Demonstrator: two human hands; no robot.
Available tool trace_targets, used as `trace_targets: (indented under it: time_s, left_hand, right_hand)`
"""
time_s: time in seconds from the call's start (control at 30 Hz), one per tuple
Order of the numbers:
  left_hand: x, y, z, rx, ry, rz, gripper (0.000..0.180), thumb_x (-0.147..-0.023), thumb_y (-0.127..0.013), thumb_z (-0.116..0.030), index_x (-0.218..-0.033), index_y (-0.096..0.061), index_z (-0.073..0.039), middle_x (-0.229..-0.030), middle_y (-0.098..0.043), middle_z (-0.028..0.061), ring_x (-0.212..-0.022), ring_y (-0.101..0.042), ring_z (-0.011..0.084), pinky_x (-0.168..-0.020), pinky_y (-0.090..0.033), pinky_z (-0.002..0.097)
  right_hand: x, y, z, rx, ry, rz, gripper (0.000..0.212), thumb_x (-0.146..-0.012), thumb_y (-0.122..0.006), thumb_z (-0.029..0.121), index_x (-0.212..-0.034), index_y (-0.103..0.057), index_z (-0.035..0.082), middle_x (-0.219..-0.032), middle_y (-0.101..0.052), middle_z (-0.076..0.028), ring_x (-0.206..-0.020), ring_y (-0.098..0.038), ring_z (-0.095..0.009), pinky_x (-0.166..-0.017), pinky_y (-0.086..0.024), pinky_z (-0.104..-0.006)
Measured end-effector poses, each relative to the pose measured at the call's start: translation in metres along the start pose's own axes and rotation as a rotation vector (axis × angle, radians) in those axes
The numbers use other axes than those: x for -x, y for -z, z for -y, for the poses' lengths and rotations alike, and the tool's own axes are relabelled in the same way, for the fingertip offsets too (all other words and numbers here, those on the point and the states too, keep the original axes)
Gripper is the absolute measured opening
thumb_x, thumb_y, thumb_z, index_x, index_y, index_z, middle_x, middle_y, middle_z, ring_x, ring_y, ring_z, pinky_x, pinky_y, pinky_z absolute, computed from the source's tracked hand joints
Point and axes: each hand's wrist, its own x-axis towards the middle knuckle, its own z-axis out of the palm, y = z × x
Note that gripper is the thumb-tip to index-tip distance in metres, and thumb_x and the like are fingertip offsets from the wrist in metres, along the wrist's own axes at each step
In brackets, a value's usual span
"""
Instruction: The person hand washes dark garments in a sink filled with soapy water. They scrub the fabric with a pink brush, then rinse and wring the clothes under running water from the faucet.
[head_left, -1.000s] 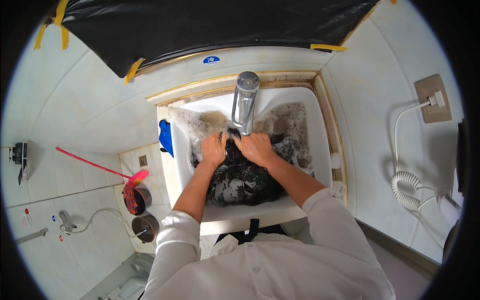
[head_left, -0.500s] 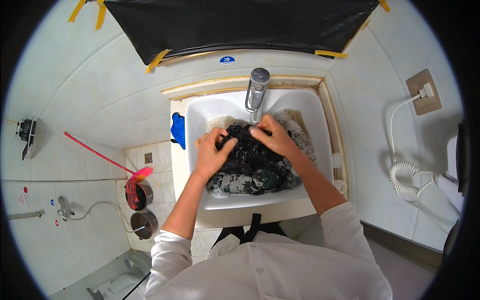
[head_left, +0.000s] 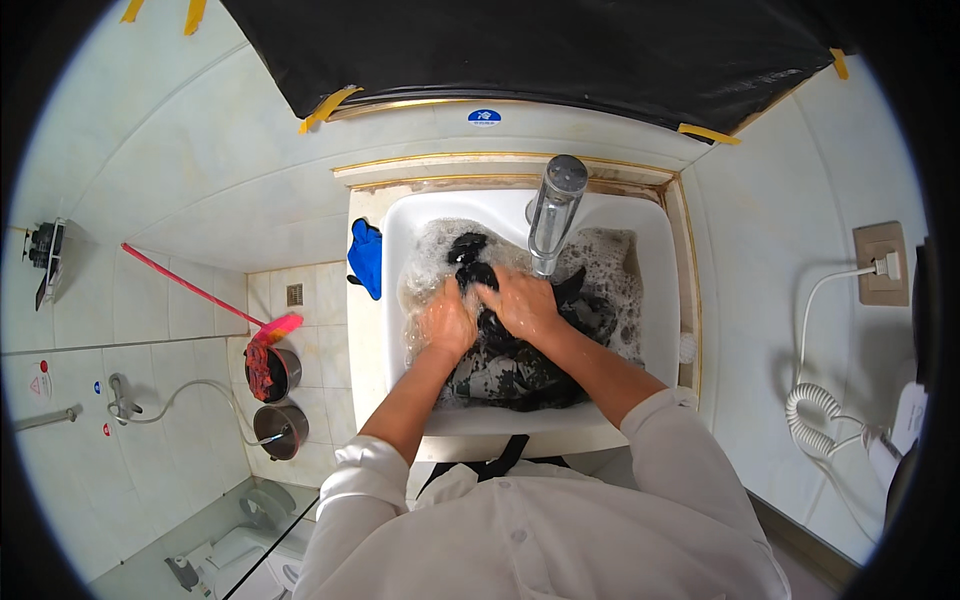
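Note:
Soapy water and wet laundry fill the white sink [head_left: 655,330]. A bunched wet black cloth [head_left: 477,274] sticks up between my hands. My left hand [head_left: 447,320] is closed round its left side, half dipped in the suds. From the right, my right hand [head_left: 524,303] grips the same cloth, thumb toward the left hand. Below the wrists lies a soaked camouflage garment [head_left: 495,380], grey, green and black. Just beyond my right hand stands the chrome faucet [head_left: 556,215]. Some fingers are hidden by foam and cloth.
A blue cloth or glove [head_left: 366,258] lies on the ledge left of the sink. Two buckets [head_left: 280,432] stand on the floor at left, with a pink-handled broom [head_left: 190,287] nearby. A coiled white cord [head_left: 812,405] hangs on the right wall.
Both hands have moved closer together and lower into the suds, gathering the black cloth between them. The view has shifted, so the sink appears slightly further right.

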Motion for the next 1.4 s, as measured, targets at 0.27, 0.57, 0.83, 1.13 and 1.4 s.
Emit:
trace_targets:
  time_s: [0.27,0.57,0.83,1.13,1.4]
  left_hand:
    - [-0.040,0.010,-0.011,-0.078,0.200,0.146,0.048,-0.094,-0.054,-0.040,-0.112,-0.068,0.003,-0.106,-0.068,0.0310,-0.104,-0.064,0.0470,-0.095,-0.050,0.0505]
    - [-0.041,0.051,0.010,1.150,0.416,0.543,0.074,-0.095,-0.054,-0.064,-0.130,-0.060,0.002,-0.110,-0.070,0.0149,-0.090,-0.070,0.0211,-0.077,-0.059,0.0334]
    - [0.058,0.048,0.001,-0.009,-0.410,-0.068,0.070,-0.088,-0.069,-0.049,-0.133,-0.054,0.003,-0.155,-0.028,0.0304,-0.138,-0.034,0.0487,-0.114,-0.031,0.0504]
    - [-0.006,0.024,-0.013,-0.055,0.063,0.093,0.057,-0.099,-0.045,-0.049,-0.118,-0.065,0.001,-0.117,-0.066,0.0251,-0.101,-0.066,0.0434,-0.090,-0.051,0.0481]
    - [-0.060,0.001,0.006,-0.245,-0.214,0.159,0.058,-0.097,-0.048,-0.043,-0.100,-0.070,0.010,-0.104,-0.067,0.0328,-0.106,-0.063,0.0480,-0.099,-0.047,0.0504]
  right_hand:
    - [-0.040,0.011,0.001,0.245,-0.080,0.296,0.049,-0.100,-0.051,0.044,-0.109,-0.069,-0.001,-0.108,-0.069,-0.023,-0.101,-0.066,-0.041,-0.086,-0.053,-0.0512]
    - [0.020,0.066,0.003,-0.650,0.192,0.017,0.040,-0.094,-0.061,0.030,-0.133,-0.058,0.020,-0.134,-0.061,-0.012,-0.123,-0.059,-0.032,-0.105,-0.044,-0.0415]
    - [0.091,0.046,0.006,0.095,0.311,0.010,0.064,-0.087,-0.071,0.035,-0.145,-0.046,0.027,-0.151,-0.034,-0.014,-0.135,-0.032,-0.041,-0.106,-0.027,-0.0606]
    - [0.020,0.009,-0.012,0.070,0.064,0.058,0.047,-0.088,-0.068,0.027,-0.132,-0.052,0.017,-0.108,-0.060,-0.014,-0.093,-0.060,-0.033,-0.083,-0.044,-0.0490]
    - [-0.029,-0.007,-0.026,0.080,-0.129,0.117,0.038,-0.094,-0.058,0.039,-0.119,-0.066,0.011,-0.090,-0.070,-0.016,-0.098,-0.066,-0.035,-0.088,-0.050,-0.0502]
